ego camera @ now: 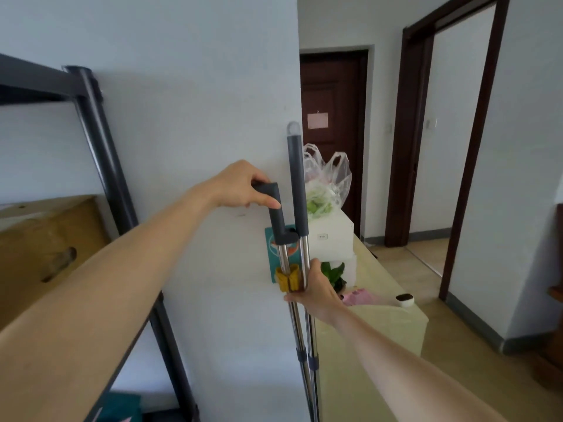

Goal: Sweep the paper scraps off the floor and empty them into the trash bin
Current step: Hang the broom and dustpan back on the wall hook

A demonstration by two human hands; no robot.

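Observation:
Two steel poles stand side by side against the white wall, joined by a yellow clip (287, 279). The shorter pole is the dustpan handle (275, 214), with a bent dark grey grip. My left hand (243, 185) is closed over the top of that grip. The taller pole is the broom handle (297, 178), with a long grey grip and a hanging loop. My right hand (313, 289) is wrapped around the steel poles just below the yellow clip. The broom head, the dustpan, the paper scraps and the trash bin are out of view.
A dark metal shelf rack (100, 141) with a cardboard box (45, 245) stands at the left. Right of the poles is a pale yellow table (393, 318) with white boxes, a plastic bag (329, 184) and a plant. Dark doors and a doorway lie beyond.

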